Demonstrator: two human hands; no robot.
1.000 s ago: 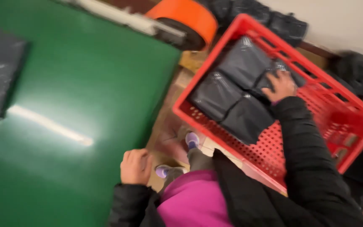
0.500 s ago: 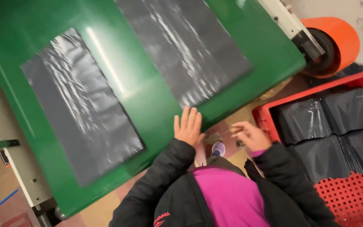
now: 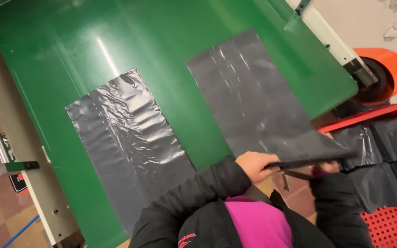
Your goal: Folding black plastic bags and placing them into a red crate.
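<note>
Two flat grey plastic bags lie on the green table (image 3: 161, 50). My left hand (image 3: 253, 165) grips the near edge of the right bag (image 3: 249, 101) and holds that edge up off the table. Only a small part of my right hand (image 3: 326, 167) shows under the lifted corner, where it pinches the same edge. The left bag (image 3: 125, 138) lies wrinkled and flat, with neither hand on it. Both arms are in black sleeves over a pink top.
A red perforated crate (image 3: 391, 225) with several folded dark bags (image 3: 377, 147) stands at the right, below the table's edge. An orange and black roller (image 3: 382, 78) sits at the table's far right end. A pale metal frame rail (image 3: 19, 151) runs along the left, over a tiled floor.
My left hand left the table's near edge and took hold of the right bag's edge. My right hand joined it there, and the edge now stands lifted. The view has swung left.
</note>
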